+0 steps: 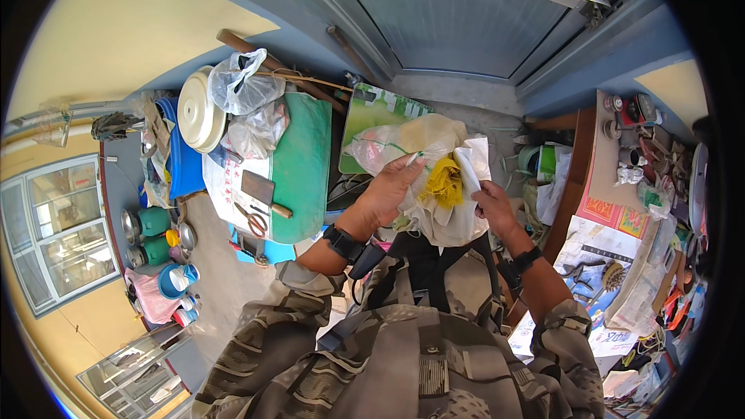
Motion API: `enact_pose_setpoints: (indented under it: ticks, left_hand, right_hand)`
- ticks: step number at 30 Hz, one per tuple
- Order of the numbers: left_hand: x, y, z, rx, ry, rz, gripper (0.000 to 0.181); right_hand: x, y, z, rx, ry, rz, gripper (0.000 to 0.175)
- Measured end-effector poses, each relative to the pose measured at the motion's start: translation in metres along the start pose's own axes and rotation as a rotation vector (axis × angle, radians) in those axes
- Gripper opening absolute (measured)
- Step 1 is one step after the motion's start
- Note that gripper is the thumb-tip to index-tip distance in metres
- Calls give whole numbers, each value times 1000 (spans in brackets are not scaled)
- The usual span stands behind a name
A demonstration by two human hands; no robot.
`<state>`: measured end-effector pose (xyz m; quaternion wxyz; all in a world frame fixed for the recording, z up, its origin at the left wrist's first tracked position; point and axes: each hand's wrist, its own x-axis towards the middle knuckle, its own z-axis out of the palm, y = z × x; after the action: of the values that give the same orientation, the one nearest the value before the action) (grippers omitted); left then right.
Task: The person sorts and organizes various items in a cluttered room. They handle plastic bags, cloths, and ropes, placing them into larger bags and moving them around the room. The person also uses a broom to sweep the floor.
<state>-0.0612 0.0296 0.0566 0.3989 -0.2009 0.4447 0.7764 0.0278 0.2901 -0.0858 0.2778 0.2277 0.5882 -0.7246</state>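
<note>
A pale plastic bag [439,134] lies before me, partly over a green printed board [378,105]. My left hand [396,186] pinches the bag's edge, with a thin green strip beside its fingertips. To its right, my right hand [493,203] grips the edge of a whitish sheet [476,163], whose material I cannot tell. Between the hands a bundle of yellow fringed material [445,183] shows in the opening. Whitish folds hang below it, close to my lap. What else the bag holds is hidden.
At left, a cleaver [258,186] and scissors [255,222] lie on a green and white cover [300,169], near a cream lid [198,107]. A cluttered table [617,186] stands at right, bearing a brush [613,275]. Ahead is a metal door [460,23].
</note>
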Motion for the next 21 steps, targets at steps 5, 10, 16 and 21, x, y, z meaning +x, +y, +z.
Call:
enact_pose_setpoints:
  ticks: [5, 10, 16, 21]
  left_hand:
    - [26, -30, 11, 238, 54, 48, 35]
    - [8, -26, 18, 265, -64, -29, 38]
    - [-30, -14, 2, 37, -64, -100, 37]
    - [-34, 8, -32, -162, 46, 143, 39]
  right_hand:
    - [-21, -32, 73, -489, 9, -537, 22]
    - [22, -1, 117, -351, -45, -502, 19]
    - [82, -2, 119, -164, -98, -490, 28]
    - [47, -46, 96, -494, -175, -526, 47]
